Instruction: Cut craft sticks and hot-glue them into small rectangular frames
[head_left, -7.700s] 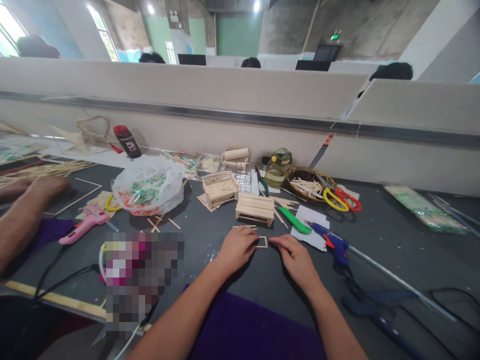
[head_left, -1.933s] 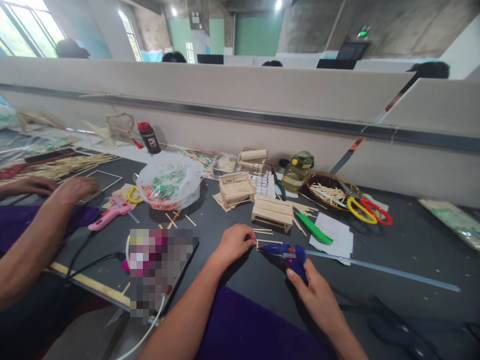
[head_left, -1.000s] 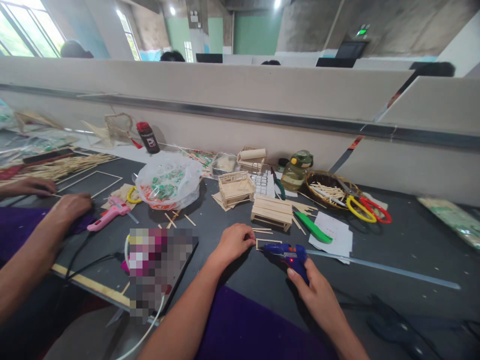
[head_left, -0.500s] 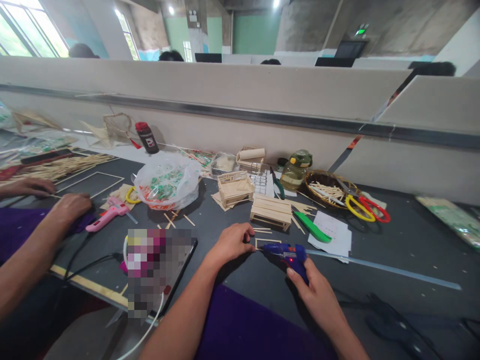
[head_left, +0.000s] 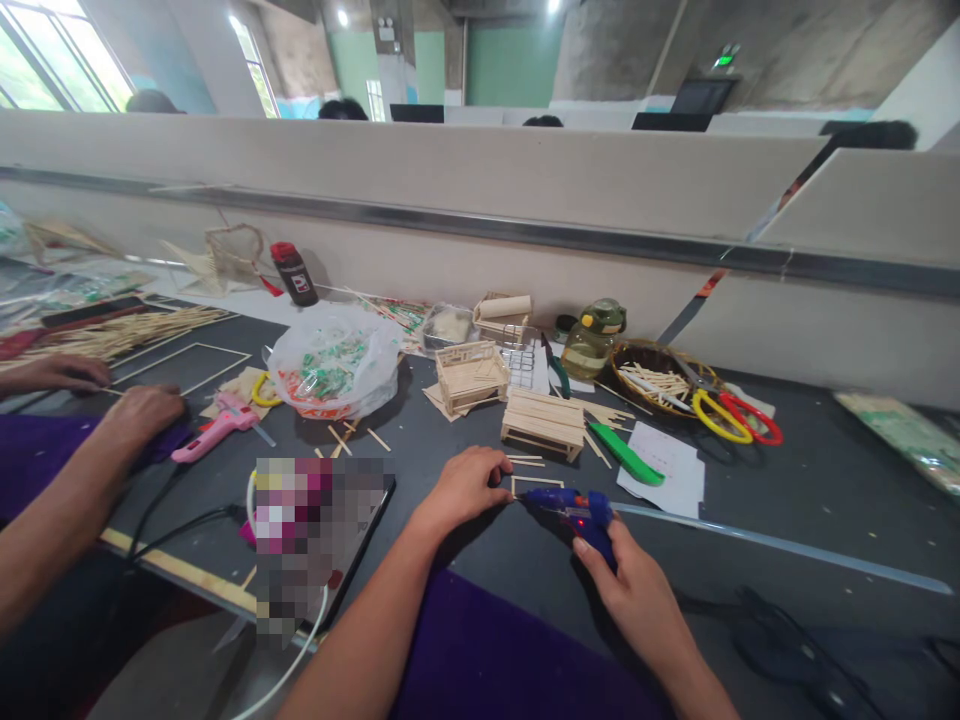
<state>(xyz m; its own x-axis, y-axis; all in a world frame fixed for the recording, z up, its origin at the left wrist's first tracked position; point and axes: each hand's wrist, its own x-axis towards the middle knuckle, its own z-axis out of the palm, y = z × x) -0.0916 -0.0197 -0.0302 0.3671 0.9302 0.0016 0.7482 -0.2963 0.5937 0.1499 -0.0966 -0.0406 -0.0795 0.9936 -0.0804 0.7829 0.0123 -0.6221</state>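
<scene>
My right hand (head_left: 634, 590) is wrapped round the handle of a blue glue gun (head_left: 574, 508), whose red light is lit. A long clear glue stick (head_left: 780, 548) runs out of its back to the right. The nozzle points left, at the near left corner of a small rectangular frame of thin wooden sticks (head_left: 541, 479) lying on the table. At that corner my left hand (head_left: 469, 488) has thumb and fingers bent together, pinching the frame's left end; the exact contact is partly hidden. Loose sticks (head_left: 525, 461) lie just beyond its fingers.
Behind the frame stand a slatted stick model (head_left: 544, 424) and a box-like one (head_left: 471, 378). Nearby are a green cutter (head_left: 626, 455), a basket (head_left: 622, 385), scissors (head_left: 724, 415) and a plastic bag (head_left: 334, 365). At left, a co-worker's hands (head_left: 146, 415) work beside a pink glue gun (head_left: 217, 428).
The glue stick's far end has shifted a little to the right and down. Both my hands and the small frame stay almost where they were.
</scene>
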